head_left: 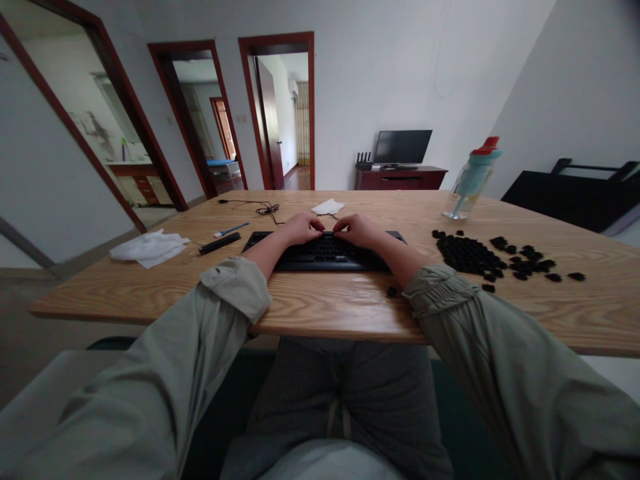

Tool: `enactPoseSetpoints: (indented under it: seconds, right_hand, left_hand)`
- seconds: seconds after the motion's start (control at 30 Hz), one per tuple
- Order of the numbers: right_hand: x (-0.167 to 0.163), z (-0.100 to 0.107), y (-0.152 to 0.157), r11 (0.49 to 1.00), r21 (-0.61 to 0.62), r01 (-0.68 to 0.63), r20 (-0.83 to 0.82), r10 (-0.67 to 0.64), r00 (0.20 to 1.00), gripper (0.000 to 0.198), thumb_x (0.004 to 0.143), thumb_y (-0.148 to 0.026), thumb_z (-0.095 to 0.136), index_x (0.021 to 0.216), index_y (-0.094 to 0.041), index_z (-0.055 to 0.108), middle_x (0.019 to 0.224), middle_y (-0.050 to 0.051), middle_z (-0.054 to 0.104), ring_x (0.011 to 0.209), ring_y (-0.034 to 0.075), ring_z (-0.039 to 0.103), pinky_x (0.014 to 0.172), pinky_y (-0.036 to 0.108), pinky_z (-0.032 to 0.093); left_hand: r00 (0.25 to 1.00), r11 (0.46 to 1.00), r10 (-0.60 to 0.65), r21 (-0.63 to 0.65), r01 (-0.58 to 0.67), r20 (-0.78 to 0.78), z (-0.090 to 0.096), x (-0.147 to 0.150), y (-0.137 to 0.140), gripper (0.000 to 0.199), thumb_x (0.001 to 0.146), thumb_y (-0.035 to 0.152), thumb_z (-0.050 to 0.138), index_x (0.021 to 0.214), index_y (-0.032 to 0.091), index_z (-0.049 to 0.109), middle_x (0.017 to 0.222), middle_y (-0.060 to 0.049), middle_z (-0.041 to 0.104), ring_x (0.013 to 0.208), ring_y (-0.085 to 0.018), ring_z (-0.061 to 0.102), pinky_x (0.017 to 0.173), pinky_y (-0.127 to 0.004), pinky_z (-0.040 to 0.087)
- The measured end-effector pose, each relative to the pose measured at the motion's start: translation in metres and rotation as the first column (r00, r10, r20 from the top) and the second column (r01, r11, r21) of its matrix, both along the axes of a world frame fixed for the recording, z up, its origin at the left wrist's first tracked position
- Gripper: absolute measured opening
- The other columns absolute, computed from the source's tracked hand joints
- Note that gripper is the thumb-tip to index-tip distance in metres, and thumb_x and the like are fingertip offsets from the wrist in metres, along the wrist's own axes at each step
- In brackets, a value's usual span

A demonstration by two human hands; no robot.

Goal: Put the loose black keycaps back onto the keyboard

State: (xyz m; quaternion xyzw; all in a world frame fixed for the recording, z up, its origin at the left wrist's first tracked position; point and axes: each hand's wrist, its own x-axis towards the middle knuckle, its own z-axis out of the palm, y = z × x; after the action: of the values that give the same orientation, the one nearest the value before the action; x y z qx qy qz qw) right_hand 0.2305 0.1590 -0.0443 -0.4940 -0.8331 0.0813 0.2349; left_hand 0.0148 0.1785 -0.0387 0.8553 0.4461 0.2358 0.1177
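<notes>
A black keyboard (pixel 325 257) lies near the table's front edge, with part of its key area showing between my forearms. Over its upper rows my left hand (pixel 303 229) is bent inward, thumb and fingers drawn together. My right hand (pixel 359 230) mirrors it a short gap away, its fingertips pinched close to the keys. Whatever sits between the fingertips of either hand is too small or hidden to make out. To the right, many loose black keycaps (pixel 465 253) lie in a block with others scattered around. One single keycap (pixel 392 291) rests by my right forearm.
On the left are white tissues (pixel 150 247), a blue-handled brush (pixel 233 230) and a black stick-like tool (pixel 219 243). A coiled cable (pixel 267 209) and another tissue (pixel 328 206) lie beyond the keyboard. A bottle with a red-topped lid (pixel 470 180) stands at the back right.
</notes>
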Motion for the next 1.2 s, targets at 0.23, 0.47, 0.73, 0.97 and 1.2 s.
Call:
enactPoseSetpoints:
  seconds: [0.23,0.47,0.73,0.97,1.2]
  right_hand:
    - [0.0008,-0.0001,0.0001,1.000,-0.016,0.026,-0.007,-0.026,1.000,0.019,0.087,-0.028,0.066,0.100,-0.020,0.078,0.095,0.006,0.077,0.081,0.016,0.066,0.074,0.025,0.047]
    - [0.0011,0.0002,-0.0005,0.998,-0.019,0.054,-0.001,-0.054,0.999,0.023,0.087,-0.032,0.065,0.102,-0.020,0.077,0.095,0.007,0.076,0.081,0.017,0.066,0.073,0.025,0.047]
    - [0.0016,0.0005,-0.0002,1.000,-0.007,0.022,-0.007,-0.022,1.000,0.021,0.087,-0.027,0.064,0.100,-0.019,0.078,0.094,0.006,0.076,0.078,0.016,0.065,0.072,0.025,0.046]
    - [0.0016,-0.0005,0.0010,1.000,-0.008,0.025,-0.012,-0.025,1.000,0.021,0.087,-0.028,0.065,0.101,-0.019,0.078,0.093,0.007,0.076,0.078,0.016,0.065,0.072,0.025,0.046]
    - [0.0011,0.0007,-0.0009,1.000,0.004,0.014,-0.003,-0.014,1.000,0.021,0.087,-0.027,0.064,0.100,-0.019,0.078,0.092,0.007,0.076,0.076,0.016,0.064,0.071,0.026,0.045]
  left_hand:
    - [0.993,0.998,-0.011,0.058,0.017,-0.114,0.0011,0.0035,-0.0006,0.023,0.079,0.020,0.067,0.098,0.020,0.080,0.081,-0.004,0.076,0.074,-0.017,0.066,0.079,-0.027,0.050]
    - [0.999,0.999,-0.002,0.049,0.005,-0.052,-0.0019,0.0038,0.0002,0.024,0.080,0.023,0.066,0.099,0.019,0.080,0.079,-0.004,0.076,0.068,-0.016,0.064,0.074,-0.026,0.048]
    - [0.999,1.000,0.000,0.018,0.001,-0.043,-0.0058,0.0028,0.0029,0.025,0.079,0.024,0.067,0.100,0.020,0.080,0.081,-0.003,0.077,0.070,-0.015,0.065,0.071,-0.025,0.049]
    - [0.995,0.996,-0.032,0.082,0.039,-0.090,-0.0034,0.0037,0.0004,0.029,0.080,0.020,0.064,0.105,0.020,0.078,0.091,-0.004,0.077,0.079,-0.017,0.067,0.082,-0.026,0.050]
    - [0.992,0.995,-0.010,0.098,0.022,-0.122,-0.0024,0.0027,-0.0005,0.028,0.079,0.019,0.064,0.102,0.020,0.080,0.081,-0.004,0.076,0.075,-0.017,0.066,0.081,-0.027,0.050]
